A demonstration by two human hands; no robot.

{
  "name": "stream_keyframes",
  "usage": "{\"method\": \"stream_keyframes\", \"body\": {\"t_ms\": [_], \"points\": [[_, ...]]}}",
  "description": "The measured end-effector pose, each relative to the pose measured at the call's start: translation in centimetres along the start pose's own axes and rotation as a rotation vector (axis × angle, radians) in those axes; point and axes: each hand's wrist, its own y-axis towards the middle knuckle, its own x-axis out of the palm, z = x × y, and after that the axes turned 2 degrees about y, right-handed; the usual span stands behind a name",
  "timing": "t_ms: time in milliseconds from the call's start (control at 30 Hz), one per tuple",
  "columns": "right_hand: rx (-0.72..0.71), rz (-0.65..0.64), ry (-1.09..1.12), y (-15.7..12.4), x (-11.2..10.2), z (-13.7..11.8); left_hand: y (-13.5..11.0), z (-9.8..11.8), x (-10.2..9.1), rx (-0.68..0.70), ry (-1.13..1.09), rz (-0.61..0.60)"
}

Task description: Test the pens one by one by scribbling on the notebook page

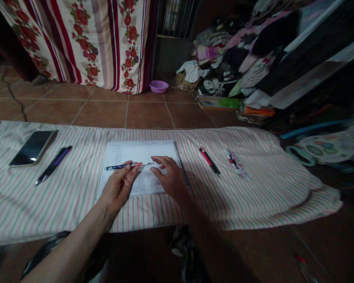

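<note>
Over the notebook [141, 167], my left hand [118, 188] pinches a blue-red pen [124, 166] lying across the page; my right hand [169, 177] rests loosely open beside its tip. Little writing shows, so work seems barely begun.

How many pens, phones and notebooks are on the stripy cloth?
Pens: 4 (blue-and-red pen held in the left hand, dark purple pen, red-and-black pen, pen in a clear wrapper)
Phones: 1 (phone)
Notebooks: 1 (notebook)
Total: 6
</note>
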Motion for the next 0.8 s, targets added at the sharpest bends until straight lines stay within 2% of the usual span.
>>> {"method": "stream_keyframes", "body": {"t_ms": [200, 400, 800], "points": [[0.051, -0.019, 0.022, -0.06, 0.27, 0.10, 0.02, -0.36, -0.16, -0.005, 0.001, -0.044], [0.032, -0.029, 0.014, -0.03, 0.12, -0.38, 0.24, -0.70, -0.45, -0.007, 0.000, -0.087], [-0.011, -0.016, -0.032, 0.23, 0.17, -0.70, 0.08, -0.80, -0.32, -0.008, 0.006, -0.061]]}}
